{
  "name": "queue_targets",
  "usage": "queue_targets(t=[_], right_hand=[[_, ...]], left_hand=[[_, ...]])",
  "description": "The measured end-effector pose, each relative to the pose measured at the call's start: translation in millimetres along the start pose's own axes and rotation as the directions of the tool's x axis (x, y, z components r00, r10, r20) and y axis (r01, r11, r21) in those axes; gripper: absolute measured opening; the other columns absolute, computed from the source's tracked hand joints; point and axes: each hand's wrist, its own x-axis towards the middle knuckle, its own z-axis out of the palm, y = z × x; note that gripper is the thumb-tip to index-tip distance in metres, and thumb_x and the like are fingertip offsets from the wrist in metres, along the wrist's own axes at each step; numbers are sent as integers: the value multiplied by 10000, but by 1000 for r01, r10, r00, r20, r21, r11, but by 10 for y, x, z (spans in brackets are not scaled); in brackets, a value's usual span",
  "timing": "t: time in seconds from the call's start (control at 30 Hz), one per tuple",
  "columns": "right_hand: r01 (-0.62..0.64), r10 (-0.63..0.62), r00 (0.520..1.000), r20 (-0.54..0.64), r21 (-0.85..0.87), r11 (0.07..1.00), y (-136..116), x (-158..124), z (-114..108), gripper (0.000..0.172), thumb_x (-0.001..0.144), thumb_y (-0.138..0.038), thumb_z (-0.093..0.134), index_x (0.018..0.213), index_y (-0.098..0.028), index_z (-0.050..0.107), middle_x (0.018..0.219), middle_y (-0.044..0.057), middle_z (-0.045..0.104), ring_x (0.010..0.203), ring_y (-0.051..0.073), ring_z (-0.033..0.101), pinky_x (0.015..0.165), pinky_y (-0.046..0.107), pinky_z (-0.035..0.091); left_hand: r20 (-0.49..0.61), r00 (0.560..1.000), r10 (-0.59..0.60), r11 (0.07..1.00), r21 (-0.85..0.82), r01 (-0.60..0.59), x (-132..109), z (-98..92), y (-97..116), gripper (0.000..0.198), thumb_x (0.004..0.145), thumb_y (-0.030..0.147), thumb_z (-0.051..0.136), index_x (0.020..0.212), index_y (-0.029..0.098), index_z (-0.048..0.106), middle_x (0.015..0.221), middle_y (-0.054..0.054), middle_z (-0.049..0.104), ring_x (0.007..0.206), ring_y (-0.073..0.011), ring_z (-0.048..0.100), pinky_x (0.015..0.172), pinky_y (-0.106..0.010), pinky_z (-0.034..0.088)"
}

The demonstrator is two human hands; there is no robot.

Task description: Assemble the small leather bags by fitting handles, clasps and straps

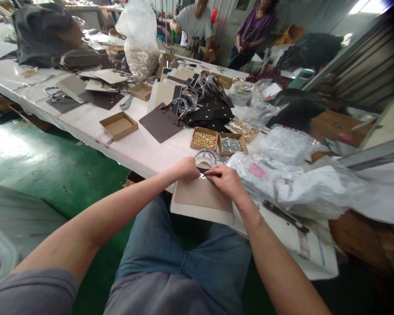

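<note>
My left hand (pixel 186 169) and my right hand (pixel 226 181) meet at the near edge of the white table (pixel 141 151). Both are closed in a pinch on a small dark piece with a silver metal fitting (pixel 202 176) between their fingertips. Under them lies a tan leather panel (pixel 202 194) on a pale board (pixel 197 213) that overhangs the table edge above my lap. Just beyond the hands stand a small box of gold rivets (pixel 204 139) and a small box of silver hardware (pixel 231 144).
An open cardboard box (pixel 118 125), a dark brown leather piece (pixel 160 124), black pieces and wrapped metal rings (pixel 197 98) fill the table. Plastic bags (pixel 292 175) pile up at the right. A tall bag of parts (pixel 140 48) stands behind. Two people sit at the far end.
</note>
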Motion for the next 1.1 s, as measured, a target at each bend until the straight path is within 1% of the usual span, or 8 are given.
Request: queue_targets(t=[0.13,0.27,0.47,0.67,0.8,0.97,1.07,1.1], right_hand=[[-26,26,998,57,4,1000,21,41,-12,229,941,-168,785,1019,-314,944,1082,39,834,1014,246,766,936,394,580],[-58,57,995,81,12,998,18,75,-30,255,915,-141,801,1025,-317,949,1070,36,837,990,239,763,916,380,577],[-39,41,994,98,-17,999,-1,99,-41,296,901,-96,778,1017,-306,952,1057,35,837,975,230,761,917,356,575],[-30,34,993,116,-34,999,-7,111,-53,348,879,-55,736,1025,-285,952,1062,43,837,965,228,757,914,347,571],[-26,29,993,111,-28,999,10,94,-57,328,887,-56,747,1017,-280,949,1065,48,832,970,232,753,921,349,573],[-26,28,995,96,-25,999,-12,93,-27,285,911,-74,774,1007,-281,945,1061,53,831,967,236,761,918,354,580],[-15,14,997,75,15,1000,-102,55,-63,221,937,-122,795,1015,-271,939,1060,55,840,990,239,776,945,357,590],[-9,8,999,40,40,999,-125,11,-101,203,959,-154,795,1051,-268,935,1087,56,847,1010,239,783,955,356,596]], left_hand=[[53,998,-17,1000,-18,18,-47,-66,8,589,881,440,864,1350,97,771,1308,-203,844,1102,-320,815,825,-284,598],[84,996,-25,1000,-7,25,-70,-143,8,633,880,476,869,1390,118,758,1383,-195,825,1173,-328,807,855,-284,601],[132,991,-20,999,-33,25,-58,-171,12,619,893,506,856,1363,114,765,1375,-170,830,1145,-311,808,831,-285,602],[62,998,-15,1000,19,14,3,-95,-24,687,868,570,881,1386,132,770,1370,-167,833,1150,-332,806,877,-302,606],[63,998,20,998,61,-24,28,-77,-81,682,873,585,875,1371,129,783,1334,-160,845,1134,-326,810,874,-291,600],[21,1000,17,991,132,-20,87,14,10,578,853,467,875,1315,125,814,1314,-196,843,1153,-357,807,884,-308,615],[17,1000,8,987,160,-11,124,66,85,572,799,403,897,1317,172,819,1281,-183,851,1170,-368,806,924,-308,623],[16,1000,-2,986,167,-1,135,77,98,592,780,396,907,1325,187,816,1278,-176,852,1186,-365,805,941,-296,621]])
